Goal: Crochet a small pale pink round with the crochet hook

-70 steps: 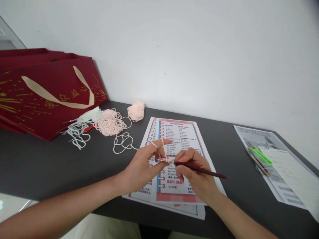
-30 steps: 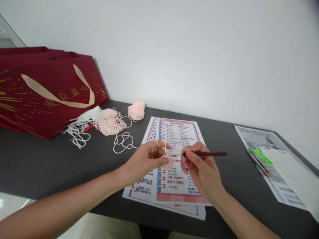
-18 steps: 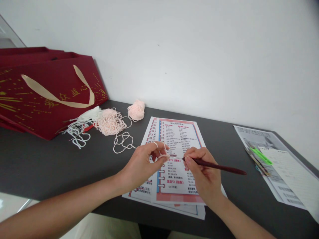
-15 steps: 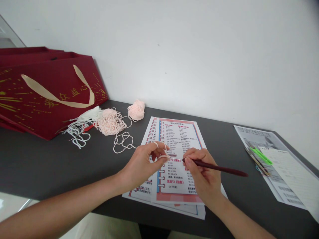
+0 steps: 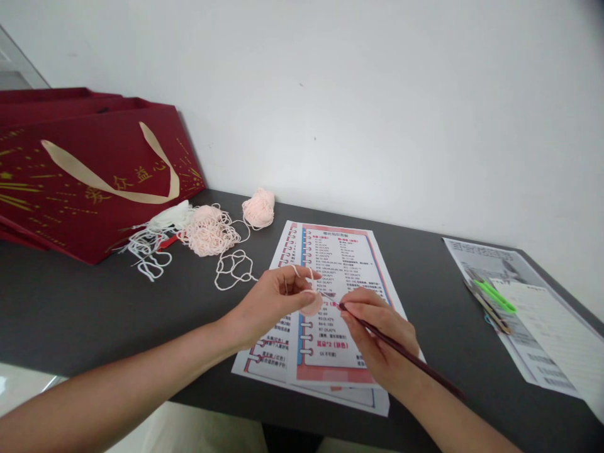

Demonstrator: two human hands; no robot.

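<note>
Left fingers (image 5: 293,304) pinch the pink disc (image 5: 311,307), newly turned face-on, while right fingers (image 5: 372,313) grip the hook (image 5: 401,351), its handle dipped lower, seemingly mid-stitch.

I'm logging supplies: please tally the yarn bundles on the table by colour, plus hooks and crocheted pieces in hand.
Pale pink: 2, tangled bundle and small ball
White: 1, loose bundle
Dark-handled hook: 1, in the right hand
Crocheted piece: 1, in the left hand
Total: 5

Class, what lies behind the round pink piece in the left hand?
The printed sheet lies behind the pink piece, showing to its right and below it. Whatever is printed straight behind the piece or the left hand is covered.
</note>
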